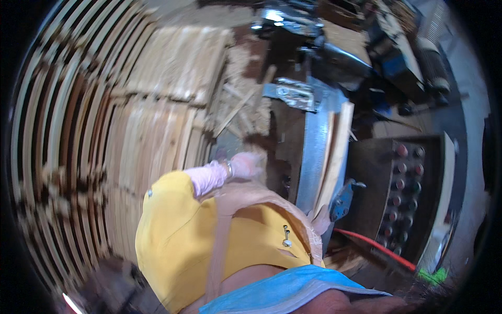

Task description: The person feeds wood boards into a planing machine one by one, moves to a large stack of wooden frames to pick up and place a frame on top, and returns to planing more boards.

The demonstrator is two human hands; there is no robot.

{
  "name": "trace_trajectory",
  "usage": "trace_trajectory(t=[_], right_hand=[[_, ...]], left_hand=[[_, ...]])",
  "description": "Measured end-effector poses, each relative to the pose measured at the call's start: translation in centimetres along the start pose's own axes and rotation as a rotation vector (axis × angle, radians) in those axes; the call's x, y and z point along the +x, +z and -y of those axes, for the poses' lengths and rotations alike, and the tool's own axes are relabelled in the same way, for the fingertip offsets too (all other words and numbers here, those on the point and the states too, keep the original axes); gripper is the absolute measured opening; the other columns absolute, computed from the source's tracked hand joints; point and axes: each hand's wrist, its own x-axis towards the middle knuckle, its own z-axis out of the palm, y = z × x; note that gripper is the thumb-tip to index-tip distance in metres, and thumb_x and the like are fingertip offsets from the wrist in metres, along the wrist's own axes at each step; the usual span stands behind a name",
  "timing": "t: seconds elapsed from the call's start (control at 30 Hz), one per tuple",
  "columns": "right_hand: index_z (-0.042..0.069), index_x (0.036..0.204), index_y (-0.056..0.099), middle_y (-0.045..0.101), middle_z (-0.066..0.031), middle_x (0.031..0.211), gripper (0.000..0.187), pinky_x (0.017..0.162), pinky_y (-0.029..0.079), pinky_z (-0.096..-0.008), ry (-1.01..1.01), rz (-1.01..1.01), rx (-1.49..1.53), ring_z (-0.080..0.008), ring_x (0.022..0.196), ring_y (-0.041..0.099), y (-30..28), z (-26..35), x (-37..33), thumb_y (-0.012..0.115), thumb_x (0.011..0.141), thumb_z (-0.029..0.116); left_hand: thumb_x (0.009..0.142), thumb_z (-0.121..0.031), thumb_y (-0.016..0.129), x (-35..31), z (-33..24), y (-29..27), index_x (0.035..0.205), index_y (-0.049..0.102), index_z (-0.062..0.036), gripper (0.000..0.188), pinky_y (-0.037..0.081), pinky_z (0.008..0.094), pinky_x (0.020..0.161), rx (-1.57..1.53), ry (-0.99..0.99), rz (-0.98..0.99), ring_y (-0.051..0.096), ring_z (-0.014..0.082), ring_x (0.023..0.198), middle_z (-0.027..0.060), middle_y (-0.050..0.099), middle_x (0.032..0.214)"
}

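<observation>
On the long metal bed (312,152) of a machine lies a narrow wooden board (337,152), with a second thin wooden edge showing along its left side. My right hand (320,221) is closed on the near end of this board, partly hidden by my apron. My left hand (244,165), below a pink cuff and a wristband, hangs to the left of the machine, close to the stacked planks. Motion smears its fingers, so I cannot make out their shape or anything in them. A blue metal fitting (342,201) sits just right of my right hand.
Stacked planks (149,141) fill the left side, with spaced layers beyond them. Wood scraps and sawdust (240,110) cover the floor between stack and machine. A panel of round buttons (402,199) and a red hose (376,246) are at right. A metal guide (295,95) crosses the bed.
</observation>
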Motion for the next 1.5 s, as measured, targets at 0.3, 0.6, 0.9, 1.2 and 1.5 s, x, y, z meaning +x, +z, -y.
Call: trace_trajectory(t=[0.3, 0.6, 0.9, 1.2, 1.5], right_hand=[[0.0, 0.124, 0.063, 0.071, -0.0187, 0.1, 0.047, 0.079, 0.056, -0.048, -0.332, -0.586, -0.067, -0.0398, 0.09, 0.068, 6.3, 8.1, 21.1, 0.069, 0.092, 0.033], [0.005, 0.142, 0.055, 0.07, -0.0293, 0.114, 0.053, 0.081, 0.052, -0.0575, -0.062, -0.057, 0.098, -0.0505, 0.098, 0.067, 2.8, 10.1, 13.9, 0.062, 0.098, 0.033], [0.01, 0.149, 0.053, 0.069, -0.0241, 0.126, 0.061, 0.087, 0.058, -0.0487, 0.108, 0.136, -0.225, -0.0408, 0.109, 0.07, 2.7, -4.5, -2.1, 0.064, 0.094, 0.034], [0.012, 0.143, 0.058, 0.071, -0.0216, 0.123, 0.053, 0.085, 0.058, -0.0489, -0.259, -0.167, -0.058, -0.042, 0.105, 0.07, 11.0, 13.1, 16.7, 0.059, 0.096, 0.036], [0.012, 0.135, 0.066, 0.072, -0.0192, 0.12, 0.046, 0.08, 0.058, -0.0488, -0.477, -0.193, -0.179, -0.0429, 0.1, 0.07, 9.2, 15.1, 33.6, 0.055, 0.098, 0.038]], left_hand=[[0.09, -0.04, 0.062, -7.9, -4.0, 4.8, 0.148, 0.052, -0.0079, 0.067, 0.047, 0.0478, 0.108, -0.142, -0.269, -0.21, 0.061, 0.0416, 0.124, 0.0238, 0.064, 0.135], [0.091, -0.038, 0.062, -13.7, 2.0, 10.5, 0.142, 0.056, -0.0105, 0.058, 0.05, 0.0491, 0.104, -0.093, -0.46, -0.291, 0.063, 0.0384, 0.122, 0.0217, 0.065, 0.132], [0.089, -0.044, 0.062, -20.7, 7.9, 15.2, 0.145, 0.056, -0.0061, 0.068, 0.051, 0.05, 0.103, -0.132, -0.512, -0.216, 0.064, 0.0409, 0.119, 0.0233, 0.066, 0.128], [0.085, -0.036, 0.063, -22.3, 8.0, 13.6, 0.143, 0.058, -0.0081, 0.065, 0.053, 0.0508, 0.098, -0.138, -0.63, -0.5, 0.067, 0.0404, 0.114, 0.022, 0.07, 0.125], [0.087, -0.037, 0.061, -26.5, 1.3, 16.3, 0.152, 0.051, -0.0133, 0.07, 0.049, 0.0486, 0.107, -0.312, -0.947, -0.511, 0.063, 0.0386, 0.124, 0.0208, 0.064, 0.139]])
